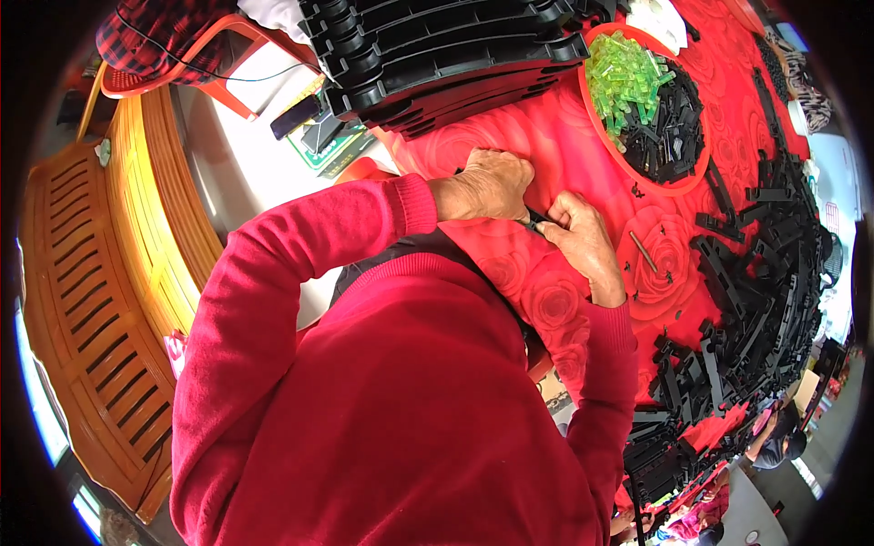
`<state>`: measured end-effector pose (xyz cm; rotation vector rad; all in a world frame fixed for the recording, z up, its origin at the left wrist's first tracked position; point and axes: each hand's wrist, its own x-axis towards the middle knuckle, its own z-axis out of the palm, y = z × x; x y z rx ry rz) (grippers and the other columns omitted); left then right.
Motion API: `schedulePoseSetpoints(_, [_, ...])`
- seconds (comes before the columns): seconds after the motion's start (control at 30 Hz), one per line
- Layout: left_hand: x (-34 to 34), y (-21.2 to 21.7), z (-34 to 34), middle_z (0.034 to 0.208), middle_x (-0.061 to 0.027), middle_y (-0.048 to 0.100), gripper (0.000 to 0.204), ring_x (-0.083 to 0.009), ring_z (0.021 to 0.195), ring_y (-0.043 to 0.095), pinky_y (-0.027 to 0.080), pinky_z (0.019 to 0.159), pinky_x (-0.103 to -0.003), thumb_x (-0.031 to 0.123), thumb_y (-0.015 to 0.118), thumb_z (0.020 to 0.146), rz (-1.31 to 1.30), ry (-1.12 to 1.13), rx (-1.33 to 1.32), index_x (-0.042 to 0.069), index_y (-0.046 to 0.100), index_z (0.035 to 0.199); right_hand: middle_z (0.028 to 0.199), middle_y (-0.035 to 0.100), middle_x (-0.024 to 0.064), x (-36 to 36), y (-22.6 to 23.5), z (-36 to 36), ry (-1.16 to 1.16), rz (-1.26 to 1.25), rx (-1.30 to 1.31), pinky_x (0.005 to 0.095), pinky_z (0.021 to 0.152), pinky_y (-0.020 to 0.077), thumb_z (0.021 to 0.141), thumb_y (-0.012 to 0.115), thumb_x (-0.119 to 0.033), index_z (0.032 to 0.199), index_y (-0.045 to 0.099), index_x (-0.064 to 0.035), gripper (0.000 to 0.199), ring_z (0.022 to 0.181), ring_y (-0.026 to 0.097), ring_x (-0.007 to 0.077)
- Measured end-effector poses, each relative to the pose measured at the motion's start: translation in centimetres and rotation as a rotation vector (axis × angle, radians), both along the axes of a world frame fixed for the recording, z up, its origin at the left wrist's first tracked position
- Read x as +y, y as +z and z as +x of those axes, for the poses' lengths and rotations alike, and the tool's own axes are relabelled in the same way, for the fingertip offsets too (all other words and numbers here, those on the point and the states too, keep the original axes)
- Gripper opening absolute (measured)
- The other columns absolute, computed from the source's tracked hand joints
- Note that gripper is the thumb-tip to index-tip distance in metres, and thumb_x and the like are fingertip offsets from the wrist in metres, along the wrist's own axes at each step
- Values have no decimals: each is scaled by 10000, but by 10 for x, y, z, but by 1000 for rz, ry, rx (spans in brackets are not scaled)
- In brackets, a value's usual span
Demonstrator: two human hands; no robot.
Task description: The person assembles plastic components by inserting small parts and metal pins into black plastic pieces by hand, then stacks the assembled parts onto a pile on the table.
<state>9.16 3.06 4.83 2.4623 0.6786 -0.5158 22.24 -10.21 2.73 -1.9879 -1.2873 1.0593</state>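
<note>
Both my hands are close together over the red rose-patterned tablecloth (555, 291). My left hand (492, 185) is closed, its back up and its fingers bent under. My right hand (580, 235) pinches with thumb and forefinger at a small dark piece (535, 221) between the hands. That piece also meets the fingertips of my left hand; most of it is covered, so its kind cannot be made out. Beyond my right hand stands an orange-red basin (672, 189) with translucent green plastic pieces (624, 77) and small black parts (669, 136). A thin brown rod (643, 250) lies to the right.
Ahead rises a stack of black plastic trays (446, 68). Loose black plastic strips (746, 300) are heaped along the right side. On the left are a slatted wooden bench (91, 300), a red chair (218, 45) and a dark phone-like object (296, 116). Another person (781, 446) is at lower right.
</note>
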Motion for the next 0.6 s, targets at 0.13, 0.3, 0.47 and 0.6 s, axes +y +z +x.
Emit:
schedulePoseSetpoints(0.13, [1,-3,0,961,-126,669,550,-274,927,646,502,775,-418,456,747,652,-13,-22,-22,23,646,977,684,473,74,-1,-5,1,-9,1,8,332,554,398,657,695,20,712,471,6,231,617,464,169])
schedulePoseSetpoints(0.3, [1,1,-1,880,-156,645,513,-318,895,628,502,733,-429,424,747,665,-19,-21,-40,-2,606,913,681,473,72,-1,-8,2,-14,-9,23,329,548,394,655,698,19,712,471,5,234,613,462,163])
schedulePoseSetpoints(0.47, [0,-5,3,885,-157,650,528,-320,888,632,505,738,-427,436,745,650,-22,-18,-35,0,618,918,683,478,72,0,-5,1,-12,-15,31,329,548,396,657,697,19,713,472,6,232,614,470,163])
schedulePoseSetpoints(0.6, [-1,-3,5,887,-158,653,524,-315,882,638,514,732,-427,431,746,640,-19,-2,-34,1,626,914,683,490,76,2,-4,2,-5,-33,17,332,550,402,662,695,14,710,474,7,226,618,481,167])
